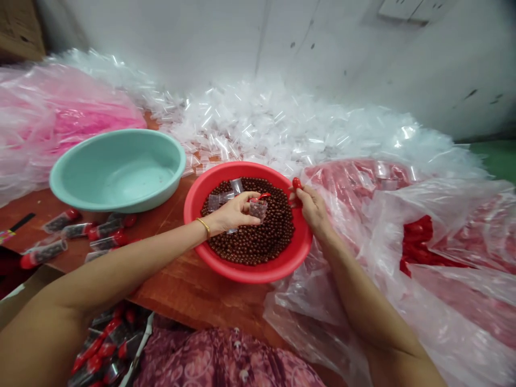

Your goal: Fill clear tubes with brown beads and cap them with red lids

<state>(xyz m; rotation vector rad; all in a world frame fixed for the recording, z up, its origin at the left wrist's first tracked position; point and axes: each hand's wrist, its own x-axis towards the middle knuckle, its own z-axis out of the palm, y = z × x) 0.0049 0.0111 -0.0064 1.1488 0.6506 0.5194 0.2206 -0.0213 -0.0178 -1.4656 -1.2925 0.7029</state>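
Observation:
My left hand (236, 211), with a gold bangle at the wrist, grips a short clear plastic tube (258, 210) that has dark beads inside. A bit of red shows at the tube's upper edge; I cannot tell whether it is a fitted cap. This hand hovers over a red basin (250, 275) holding many round brown beads (253, 244). Empty clear tubes (214, 202) lie on the beads beside my fingers. At the basin's right rim, my right hand (313, 208) pinches a small red cap (297, 183) between thumb and fingers.
A pale green basin (116, 201) stands on the left. Filled, red-capped tubes (76, 230) lie before it; more fill a container (108, 344) below. Clear tubes (274, 118) are heaped along the wall. Plastic bags with red pieces (417, 236) spread rightward; a pink bag (72, 102) sits far left.

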